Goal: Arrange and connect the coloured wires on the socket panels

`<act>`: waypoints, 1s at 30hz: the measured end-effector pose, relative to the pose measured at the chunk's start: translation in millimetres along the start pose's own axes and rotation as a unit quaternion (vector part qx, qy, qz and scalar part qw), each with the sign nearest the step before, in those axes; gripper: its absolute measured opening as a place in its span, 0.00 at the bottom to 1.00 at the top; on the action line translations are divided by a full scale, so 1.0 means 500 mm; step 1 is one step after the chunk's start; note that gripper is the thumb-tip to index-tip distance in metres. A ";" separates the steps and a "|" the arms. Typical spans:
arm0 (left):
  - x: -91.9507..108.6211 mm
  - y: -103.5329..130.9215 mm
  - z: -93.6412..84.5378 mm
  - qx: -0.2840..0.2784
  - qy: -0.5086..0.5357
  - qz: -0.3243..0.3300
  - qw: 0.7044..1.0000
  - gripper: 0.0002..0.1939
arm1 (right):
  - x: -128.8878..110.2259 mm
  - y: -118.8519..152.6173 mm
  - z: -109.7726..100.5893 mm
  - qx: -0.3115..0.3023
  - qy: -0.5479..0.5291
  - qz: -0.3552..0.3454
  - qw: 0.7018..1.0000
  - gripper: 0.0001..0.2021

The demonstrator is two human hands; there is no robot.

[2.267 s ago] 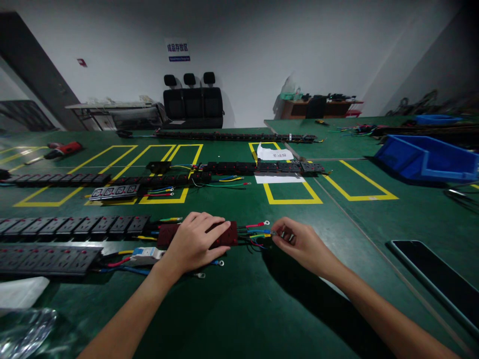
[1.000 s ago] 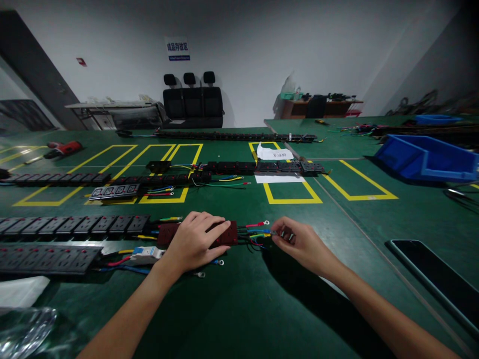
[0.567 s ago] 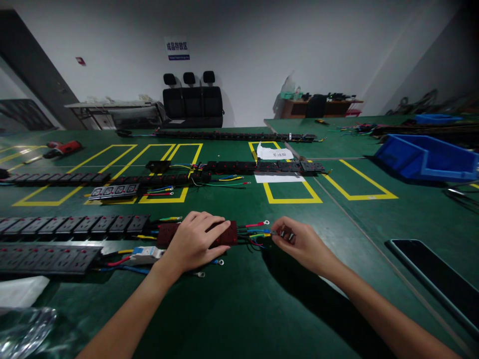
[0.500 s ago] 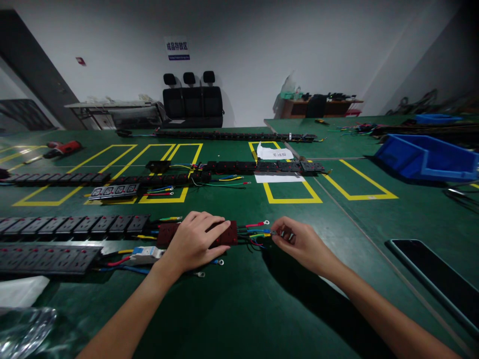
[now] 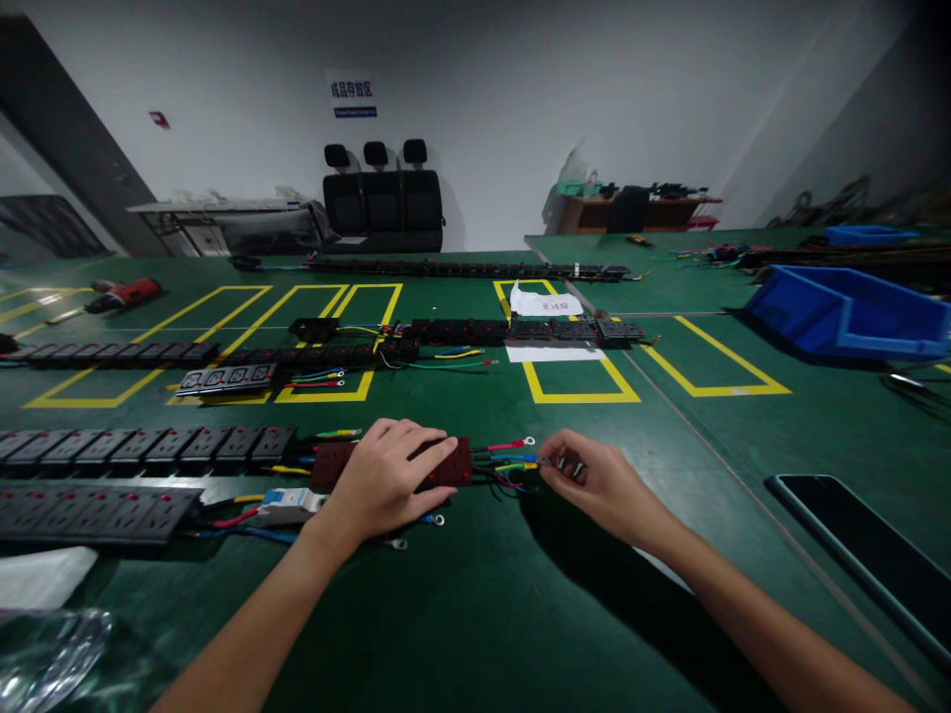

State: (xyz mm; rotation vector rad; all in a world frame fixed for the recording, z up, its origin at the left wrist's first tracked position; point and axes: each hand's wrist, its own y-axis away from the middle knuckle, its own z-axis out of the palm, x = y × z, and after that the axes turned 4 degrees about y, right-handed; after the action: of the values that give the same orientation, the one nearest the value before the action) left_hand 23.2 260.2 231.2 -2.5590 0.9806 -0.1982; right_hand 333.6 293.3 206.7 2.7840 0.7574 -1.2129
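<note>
Nearest in, on the near side of the red block (image 5: 459, 463), some clear plastic (image 5: 55, 639) lies well off to its left, a phone (image 5: 866, 564) well off to its right on the bench (image 5: 475, 614). Closer now: a breaker (image 5: 291, 504) just beside its near left end. And here's the block itself, right under the left hand (image 5: 393, 475): fingers across its top, thumb by the near edge, though whether that grip squeezes, I can't tell! It looks rigid and fairly light, smooth enough to slide, so a broad hold from above suits it. Off its right end fan the wires (image 5: 529, 458), and the right hand (image 5: 586, 473) has thumb and finger pinching some near the tips, ends hidden. They look springy and light; the sleeved part seems the firmest hold, and a hard tug could strain the joints. Beyond the block, black strips (image 5: 475, 332); farther right, a blue bin (image 5: 824, 315).
</note>
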 end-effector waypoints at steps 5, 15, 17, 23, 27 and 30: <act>0.000 0.001 0.000 0.000 0.000 -0.002 1.000 0.25 | 0.001 0.000 0.000 0.001 -0.002 0.000 1.000 0.05; -0.001 0.000 0.000 -0.004 0.001 -0.001 1.000 0.25 | 0.004 0.000 0.001 -0.001 0.002 0.001 1.000 0.05; 0.000 0.000 -0.001 -0.004 -0.001 -0.001 1.000 0.25 | 0.004 0.000 0.002 0.000 0.004 0.002 1.000 0.05; 0.000 0.000 -0.001 0.000 -0.004 0.002 1.000 0.26 | 0.002 0.000 0.001 -0.001 0.001 0.004 1.000 0.05; -0.001 0.000 0.001 0.006 -0.006 0.008 1.000 0.25 | 0.002 0.001 0.000 -0.002 -0.007 0.003 1.000 0.05; -0.002 0.000 0.001 0.009 -0.006 0.010 1.000 0.26 | 0.003 0.001 0.001 -0.002 -0.008 0.000 1.000 0.04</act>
State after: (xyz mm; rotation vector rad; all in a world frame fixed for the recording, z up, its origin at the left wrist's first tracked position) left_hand 22.5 261.0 230.7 -2.5308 0.9947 -0.1841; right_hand 334.5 293.4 205.2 2.7665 0.7591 -1.2310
